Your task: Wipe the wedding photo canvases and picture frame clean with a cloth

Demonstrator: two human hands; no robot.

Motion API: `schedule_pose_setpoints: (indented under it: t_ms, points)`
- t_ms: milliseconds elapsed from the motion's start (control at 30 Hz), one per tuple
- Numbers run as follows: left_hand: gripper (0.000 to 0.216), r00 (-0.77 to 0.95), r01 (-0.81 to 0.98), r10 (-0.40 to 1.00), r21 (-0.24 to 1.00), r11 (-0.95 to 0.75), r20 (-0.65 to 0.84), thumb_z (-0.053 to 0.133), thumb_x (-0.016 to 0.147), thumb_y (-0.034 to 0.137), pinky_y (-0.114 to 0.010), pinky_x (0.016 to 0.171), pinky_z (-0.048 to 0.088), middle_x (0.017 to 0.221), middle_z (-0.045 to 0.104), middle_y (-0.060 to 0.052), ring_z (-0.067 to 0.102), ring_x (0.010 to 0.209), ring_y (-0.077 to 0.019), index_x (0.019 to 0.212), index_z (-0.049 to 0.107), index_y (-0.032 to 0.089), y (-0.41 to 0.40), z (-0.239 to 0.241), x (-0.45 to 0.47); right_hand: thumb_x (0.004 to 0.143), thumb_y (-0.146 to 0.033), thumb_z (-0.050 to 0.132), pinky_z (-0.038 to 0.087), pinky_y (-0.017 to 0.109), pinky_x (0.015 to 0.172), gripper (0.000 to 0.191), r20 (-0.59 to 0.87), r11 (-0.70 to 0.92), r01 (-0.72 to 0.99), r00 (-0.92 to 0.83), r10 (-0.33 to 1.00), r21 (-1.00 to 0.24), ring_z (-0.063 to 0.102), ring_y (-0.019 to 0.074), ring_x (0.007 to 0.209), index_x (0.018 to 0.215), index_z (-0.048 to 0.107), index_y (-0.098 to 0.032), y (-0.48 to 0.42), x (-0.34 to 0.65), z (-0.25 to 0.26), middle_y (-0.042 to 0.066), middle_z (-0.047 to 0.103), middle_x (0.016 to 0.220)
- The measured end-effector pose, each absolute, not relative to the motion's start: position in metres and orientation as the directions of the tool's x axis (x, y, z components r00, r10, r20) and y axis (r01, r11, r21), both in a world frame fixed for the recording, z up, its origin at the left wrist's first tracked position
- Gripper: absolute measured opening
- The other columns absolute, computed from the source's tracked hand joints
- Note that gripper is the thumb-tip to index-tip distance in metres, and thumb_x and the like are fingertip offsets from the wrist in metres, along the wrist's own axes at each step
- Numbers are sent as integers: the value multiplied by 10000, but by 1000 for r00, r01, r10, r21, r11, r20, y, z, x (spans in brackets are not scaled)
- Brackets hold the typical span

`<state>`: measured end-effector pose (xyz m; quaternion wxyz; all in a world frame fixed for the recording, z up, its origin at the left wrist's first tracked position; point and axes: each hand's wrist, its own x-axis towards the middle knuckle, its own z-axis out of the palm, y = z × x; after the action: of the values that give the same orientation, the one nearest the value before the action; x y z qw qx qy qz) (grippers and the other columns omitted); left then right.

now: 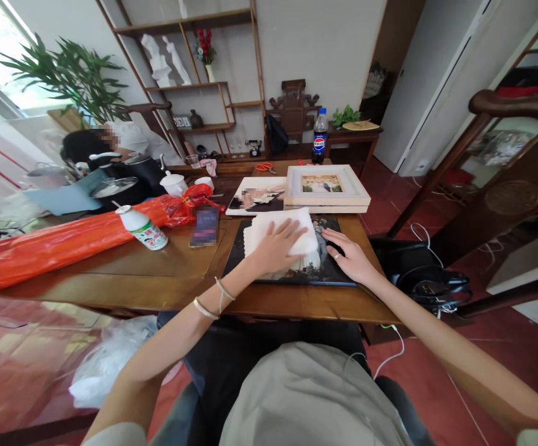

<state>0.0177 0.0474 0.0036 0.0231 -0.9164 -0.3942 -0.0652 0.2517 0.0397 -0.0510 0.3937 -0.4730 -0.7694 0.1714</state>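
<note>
The left grip (279,244) rests flat, fingers spread, on top of a white, soft-looking rectangular cloth (300,217), which lies on a black rectangular photo panel (338,272) upon the brown wooden desk (180,265); the right grip (349,253), loosely extended, rests on the panel's right side, near the cloth

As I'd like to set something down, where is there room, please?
Bare brown wood lies nearer than the white printed bottle and dark smartphone, left of the dark photo panel. Crowded: the panel, under both hands and white cloth; beyond, the white-framed picture.
</note>
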Motion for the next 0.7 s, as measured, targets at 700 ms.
schedule_pose_setpoints:
  t_ms: [700]
  points:
    - [625,724,673,668,35,-738,173,383,950,573,-504,1163,173,1552,291,-55,220,1445,-246,1487,283,269,29,-5,-5,883,-233,499,325,526,1140,385,421,476,615,-246,873,-628,473,267,1322,1245,631,-228,39,252,-49,82,588,1349]
